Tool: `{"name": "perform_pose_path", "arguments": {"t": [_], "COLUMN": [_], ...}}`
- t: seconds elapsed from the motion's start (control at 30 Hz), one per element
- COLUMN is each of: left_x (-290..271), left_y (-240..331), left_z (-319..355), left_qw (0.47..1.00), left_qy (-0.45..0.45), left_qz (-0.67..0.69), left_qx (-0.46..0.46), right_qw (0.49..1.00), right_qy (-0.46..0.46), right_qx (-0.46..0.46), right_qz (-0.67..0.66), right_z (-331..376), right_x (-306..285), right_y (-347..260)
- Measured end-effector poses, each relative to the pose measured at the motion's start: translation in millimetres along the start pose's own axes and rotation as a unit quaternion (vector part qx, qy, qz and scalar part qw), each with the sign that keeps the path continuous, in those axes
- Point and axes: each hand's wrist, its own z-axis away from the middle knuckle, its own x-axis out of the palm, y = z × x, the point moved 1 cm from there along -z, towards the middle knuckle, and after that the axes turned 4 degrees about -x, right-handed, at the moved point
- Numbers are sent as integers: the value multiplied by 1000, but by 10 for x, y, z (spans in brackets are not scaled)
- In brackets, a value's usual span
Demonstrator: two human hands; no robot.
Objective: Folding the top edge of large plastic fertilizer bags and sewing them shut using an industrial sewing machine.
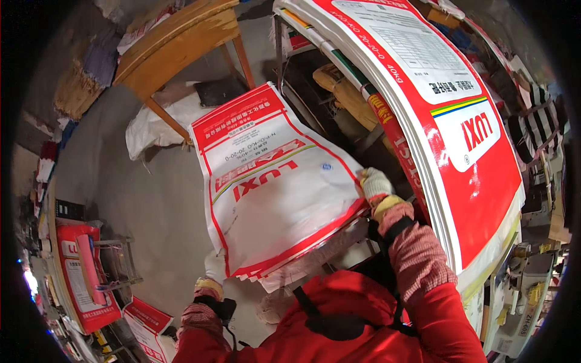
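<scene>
A white and red printed sack (275, 209), perhaps several layered together, spreads out in front of my body, its far end angled up and to the left. My left hand (214, 266), in a white glove, is closed at the sack's near left corner, its fingers partly hidden by the edge. On the right side, my right hand (376, 184), also gloved, grips the sack's edge with the fingers curled round it. Layered edges show along the near side of the sack. Both wrists carry dark bands over checked sleeves.
To my right a thick stack of red and white sacks (484, 199) lies on a metal-legged table. A wooden table (181, 45) stands at the far left, with a white bundle (163, 124) beneath it. More red sacks (88, 284) and a metal-framed stool (118, 260) are at left.
</scene>
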Motion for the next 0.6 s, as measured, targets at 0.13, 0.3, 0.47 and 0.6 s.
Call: {"name": "perform_pose_path", "arguments": {"t": [0.13, 0.3, 0.47, 0.6], "left_x": [519, 564, 557, 642], "left_y": [487, 459, 1041, 1704], "left_z": [15, -96, -119, 218], "left_qw": [997, 993, 924, 904], "left_qy": [-43, 17, -81, 148], "left_qz": [42, -96, -371, -363], "left_qx": [-52, 60, -49, 168], "right_qw": [976, 877, 945, 952], "right_qy": [46, -5, -136, -155], "right_qx": [2, -45, 26, -145], "right_qz": [211, 478, 295, 220], "right_z": [-178, 43, 1104, 1915], "right_x": [2, 10, -659, -971], "right_y": [146, 223, -215, -239]}}
